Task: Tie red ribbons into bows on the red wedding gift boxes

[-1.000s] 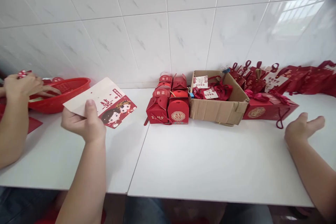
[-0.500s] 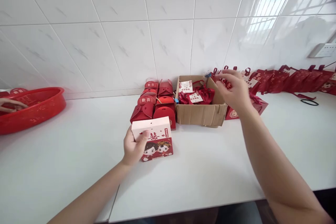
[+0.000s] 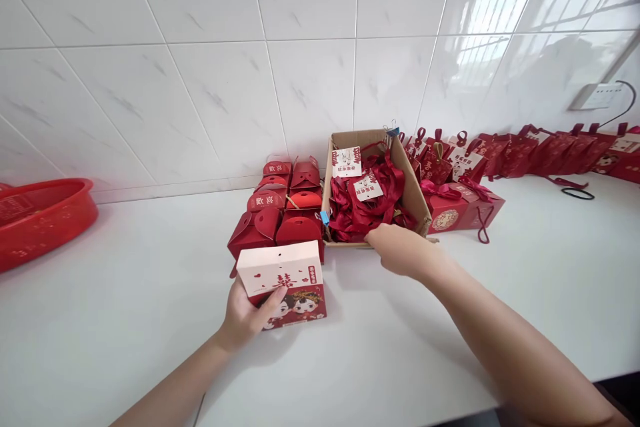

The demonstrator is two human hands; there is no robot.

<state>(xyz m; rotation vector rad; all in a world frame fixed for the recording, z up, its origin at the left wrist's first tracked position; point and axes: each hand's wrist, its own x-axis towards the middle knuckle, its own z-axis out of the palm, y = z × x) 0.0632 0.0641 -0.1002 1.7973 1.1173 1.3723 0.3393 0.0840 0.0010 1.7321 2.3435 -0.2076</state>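
Observation:
My left hand [image 3: 243, 315] grips a wedding favor box [image 3: 303, 277], pale on top and red below, printed with two cartoon figures; the thumb lies across its front. With bent fingers, my right hand [image 3: 403, 250] holds the front edge of a cardboard box [image 3: 414, 190], its fingertips partly hidden. The cardboard box is tipped forward. Dark red ribbons [image 3: 380, 210] fill it, together with a white printed tag [image 3: 368, 185] and a second white tag [image 3: 347, 161].
Several closed red favor boxes [image 3: 303, 200] stand left of the cardboard box. To its right are a red gift box [image 3: 465, 207] and a row of red bags [image 3: 545, 150] along the tiled wall. A red basin [image 3: 50, 223] sits far left; a black ring [image 3: 577, 193] lies right.
My right hand has come down from above the cardboard box's right side to its front edge. The cardboard box has tipped toward me, showing more ribbons. The other person's hand has left view.

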